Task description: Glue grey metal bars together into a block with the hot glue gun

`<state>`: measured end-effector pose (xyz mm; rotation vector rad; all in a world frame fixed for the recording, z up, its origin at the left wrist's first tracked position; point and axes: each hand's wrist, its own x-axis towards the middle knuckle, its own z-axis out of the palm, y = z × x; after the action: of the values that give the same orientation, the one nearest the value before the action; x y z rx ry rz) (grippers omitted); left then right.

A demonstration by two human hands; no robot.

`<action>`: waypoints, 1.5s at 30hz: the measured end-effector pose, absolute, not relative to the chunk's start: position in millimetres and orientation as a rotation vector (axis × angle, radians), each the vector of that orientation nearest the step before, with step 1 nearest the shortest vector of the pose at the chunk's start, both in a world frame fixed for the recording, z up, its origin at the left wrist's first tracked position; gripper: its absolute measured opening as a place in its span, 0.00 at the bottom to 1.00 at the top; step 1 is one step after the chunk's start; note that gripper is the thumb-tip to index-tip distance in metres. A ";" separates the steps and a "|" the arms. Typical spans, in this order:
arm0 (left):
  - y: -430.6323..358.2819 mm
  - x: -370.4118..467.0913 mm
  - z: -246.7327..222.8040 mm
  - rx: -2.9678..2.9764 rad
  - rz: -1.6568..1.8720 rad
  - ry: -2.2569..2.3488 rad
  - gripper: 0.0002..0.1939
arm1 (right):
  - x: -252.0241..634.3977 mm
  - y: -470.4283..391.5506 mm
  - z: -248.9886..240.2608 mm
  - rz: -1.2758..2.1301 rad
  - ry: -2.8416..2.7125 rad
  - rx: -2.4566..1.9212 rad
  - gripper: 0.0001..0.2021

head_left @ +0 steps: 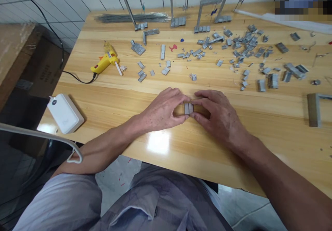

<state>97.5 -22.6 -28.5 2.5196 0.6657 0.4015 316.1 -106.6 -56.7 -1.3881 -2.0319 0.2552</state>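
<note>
Two short grey metal blocks, which look like staple strips, stand side by side with a thin dark line between them. My left hand pinches the left side of the pair between thumb and fingertips. From the other side, the thumb and fingers of my right hand grip the right block. Both hands rest low over the wooden table. Just beyond them lies a small loose grey piece.
At left are a yellow glue gun and a white power bank. Several grey upright frames stand along the tiled wall near a bundle of thin wires. Loose staple pieces are scattered right of centre. Another frame lies at far right.
</note>
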 end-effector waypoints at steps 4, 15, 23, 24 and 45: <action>-21.4 97.8 -30.6 2.523 0.409 0.651 0.13 | 317.4 -106.5 -55.8 0.271 -2.041 -1.381 0.14; -23.8 99.8 -33.5 2.516 0.464 0.678 0.13 | 318.8 -105.7 -55.0 0.291 -2.033 -1.380 0.13; -22.9 99.2 -37.4 2.508 0.494 0.660 0.13 | 318.2 -105.2 -55.5 0.289 -2.020 -1.367 0.14; -22.8 99.2 -37.8 2.508 0.496 0.660 0.13 | 318.2 -105.1 -55.9 0.290 -2.017 -1.366 0.14; -22.2 98.8 -31.0 2.500 0.385 0.675 0.13 | 317.4 -106.0 -56.2 0.328 -2.020 -1.428 0.14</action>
<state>98.8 -22.2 -31.0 2.4998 0.6748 0.3851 317.4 -106.0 -56.2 -1.4282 -2.0204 0.3277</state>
